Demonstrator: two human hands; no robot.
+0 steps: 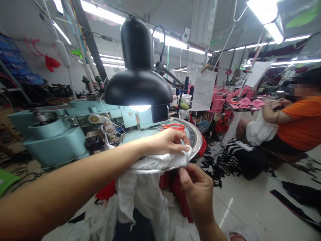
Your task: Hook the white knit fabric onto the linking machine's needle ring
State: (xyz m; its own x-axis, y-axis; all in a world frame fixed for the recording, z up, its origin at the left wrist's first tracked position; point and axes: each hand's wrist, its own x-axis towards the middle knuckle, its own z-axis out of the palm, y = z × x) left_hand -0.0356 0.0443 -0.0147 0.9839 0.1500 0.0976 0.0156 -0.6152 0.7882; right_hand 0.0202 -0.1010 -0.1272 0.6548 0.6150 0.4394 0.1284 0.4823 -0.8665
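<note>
White knit fabric (pixel 160 162) lies along the toothed rim of a round metal dial (pixel 197 142) and hangs down in folds below it. Reaching across the dial, my left hand (pixel 173 142) is closed, its thumb and fingers pinching the fabric at the right of the rim. Just below, my right hand (pixel 198 187) also pinches the fabric's edge between thumb and forefinger, from under the rim. Scissors with red-orange handles (pixel 175 127) lie on the dial, behind my left hand.
A black lamp (pixel 139 83) hangs lit over the dial. The teal machine body (pixel 57 140) stands left. Red cloth (pixel 179 194) and more white fabric hang below. Right, a person in an orange top (pixel 301 120) sits by pink machines (pixel 218 100). Black scraps (pixel 213 165) litter the floor.
</note>
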